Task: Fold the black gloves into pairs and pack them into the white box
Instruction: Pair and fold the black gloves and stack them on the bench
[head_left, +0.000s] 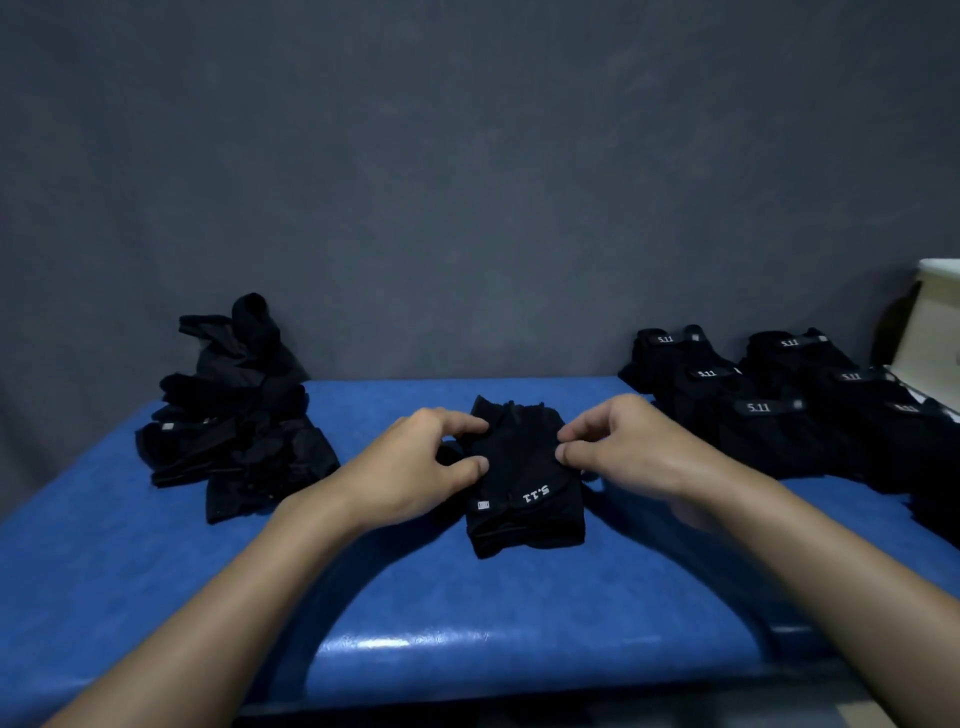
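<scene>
From my remote seat I saw the black gloves (524, 499) lying on the blue counter (441, 597), about midway between its left and right edges and closer to the far edge than to the near one. They were stacked one on the other, cuffs toward the near edge, with a white "5.11" mark on the top cuff (it read upside down from the head camera).

The left hand (415, 467) held the stack's left side, thumb and fingers curled in and pinching the cloth. The right hand (623, 447) did the same on the right side, thumb and forefinger closed on the fabric near the upper right corner of the stack. Both forearms reached in from the near edge.

At the far left corner of the counter sat a loose glove pile (234, 415), untidy and leaning against the grey wall (467, 182). Along the far right side lay the folded pairs (779, 410) in rows, their "5.11" cuff marks facing up. Just beyond them, at the right edge of the view, stood the white box (930, 322), only partly in sight; I could not tell what it held.
</scene>
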